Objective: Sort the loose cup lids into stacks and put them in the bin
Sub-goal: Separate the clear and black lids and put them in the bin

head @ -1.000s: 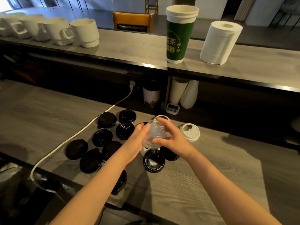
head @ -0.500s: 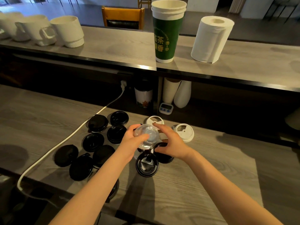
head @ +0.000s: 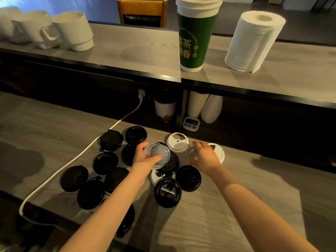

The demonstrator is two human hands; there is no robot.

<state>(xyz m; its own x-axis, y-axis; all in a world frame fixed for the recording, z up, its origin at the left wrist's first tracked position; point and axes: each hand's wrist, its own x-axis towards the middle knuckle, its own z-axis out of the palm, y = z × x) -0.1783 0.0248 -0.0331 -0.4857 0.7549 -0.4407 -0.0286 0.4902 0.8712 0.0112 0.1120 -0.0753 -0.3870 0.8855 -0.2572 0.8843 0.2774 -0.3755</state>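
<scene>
My left hand [head: 143, 158] grips a small stack of clear plastic lids [head: 157, 155] just above the pile. To the right, my right hand [head: 206, 159] arches palm down over another clear lid [head: 192, 153] on the table, finger and thumb on either side of it. Several black lids lie scattered on the grey wooden table [head: 200, 219], among them one near me [head: 167, 192] and one at the back [head: 136, 135]. Two white lids [head: 177, 142] [head: 218, 151] lie by my right hand; a third [head: 154, 177] peeks out from under black ones.
A white cable [head: 72, 160] runs across the table left of the lids. On the raised counter stand a green paper cup stack [head: 196, 37], a paper towel roll [head: 254, 40] and white mugs [head: 72, 31]. A small timer [head: 191, 123] and cups sit under the counter.
My right hand has left the clear stack and moved right onto a loose clear lid. My left hand now holds the stack alone, tipped toward me. The view has moved closer.
</scene>
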